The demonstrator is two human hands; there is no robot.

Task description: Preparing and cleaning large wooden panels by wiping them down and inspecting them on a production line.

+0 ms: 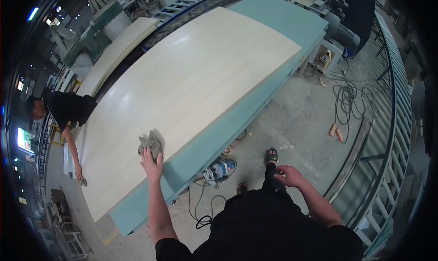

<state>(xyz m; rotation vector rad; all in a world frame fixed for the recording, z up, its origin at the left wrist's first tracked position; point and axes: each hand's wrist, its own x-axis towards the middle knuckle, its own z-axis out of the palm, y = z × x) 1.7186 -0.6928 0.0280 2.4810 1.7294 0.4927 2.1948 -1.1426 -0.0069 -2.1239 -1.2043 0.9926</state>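
My left hand (152, 163) presses a crumpled grey-green rag (150, 142) onto a large pale wood panel (196, 78), close to its near edge. The fingers lie over the lower part of the rag. My right hand (290, 176) hangs in the air beside my leg, away from the panel, fingers loosely bent and apart with nothing seen in them. Under the panel lies a pale green board surface (237, 110), showing along the near side and at the far end. Soft light reflects off the panel's face.
Across the panel at left, another person (68, 108) leans over, one hand (79, 173) at its edge with a small cloth. A blue power tool (221, 169) and cables lie on the floor below. Coiled cable (353, 101), orange pieces (336, 132) and a roller conveyor (388, 170) are at right.
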